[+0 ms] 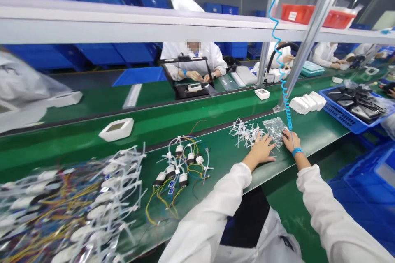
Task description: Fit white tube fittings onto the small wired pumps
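My left hand (261,150) lies low over the green bench with its fingers spread, holding nothing. Its fingertips reach the edge of a loose pile of white cable ties (245,132) and the near side of a clear plastic bag (274,128). The bag lies flat and crinkled on the bench. At its right edge, my right hand (291,141) has its fingers curled and closed on the plastic. A blue strap (296,151) circles my right wrist. Left of the cable ties lie several small black-and-white cylindrical parts (170,171) with coloured wires and white tubes.
A dense heap of similar wired parts (101,197) covers the bench at left. White device housings (117,129) sit on the green belt, more (307,102) at right. A blue basket (358,109) holds black parts. A coiled blue cord (284,86) hangs down. A co-worker sits opposite.
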A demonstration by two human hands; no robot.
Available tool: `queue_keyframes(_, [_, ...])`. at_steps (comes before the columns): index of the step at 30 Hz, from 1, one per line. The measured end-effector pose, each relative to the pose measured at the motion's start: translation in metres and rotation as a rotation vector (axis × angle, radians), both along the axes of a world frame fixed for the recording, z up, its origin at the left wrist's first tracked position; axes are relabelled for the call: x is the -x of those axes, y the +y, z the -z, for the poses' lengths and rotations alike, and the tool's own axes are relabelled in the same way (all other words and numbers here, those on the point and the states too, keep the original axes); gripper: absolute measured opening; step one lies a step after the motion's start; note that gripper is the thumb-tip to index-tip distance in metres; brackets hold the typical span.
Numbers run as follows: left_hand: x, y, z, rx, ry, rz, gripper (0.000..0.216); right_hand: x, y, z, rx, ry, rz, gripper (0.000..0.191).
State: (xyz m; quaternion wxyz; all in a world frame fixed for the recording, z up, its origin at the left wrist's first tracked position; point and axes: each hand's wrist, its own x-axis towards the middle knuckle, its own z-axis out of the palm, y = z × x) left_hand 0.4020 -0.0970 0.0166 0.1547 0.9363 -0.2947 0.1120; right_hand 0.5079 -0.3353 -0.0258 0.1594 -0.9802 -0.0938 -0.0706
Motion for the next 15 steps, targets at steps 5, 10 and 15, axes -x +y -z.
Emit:
queue_keyframes(5, [-0.004, 0.012, 0.018, 0.018, -0.055, -0.004, 0.017, 0.01, -0.021, -0.002, 0.018, 0.025, 0.033, 0.05])
queue_keyframes(10, [-0.003, 0.025, 0.025, 0.117, -0.105, -0.059, 0.012, 0.026, -0.002, 0.005, 0.051, 0.024, 0.046, 0.064])
queue_keyframes(15, [0.005, 0.037, 0.029, 0.282, -0.171, -0.147, 0.018, 0.038, 0.024, 0.007, 0.064, 0.028, 0.025, 0.067])
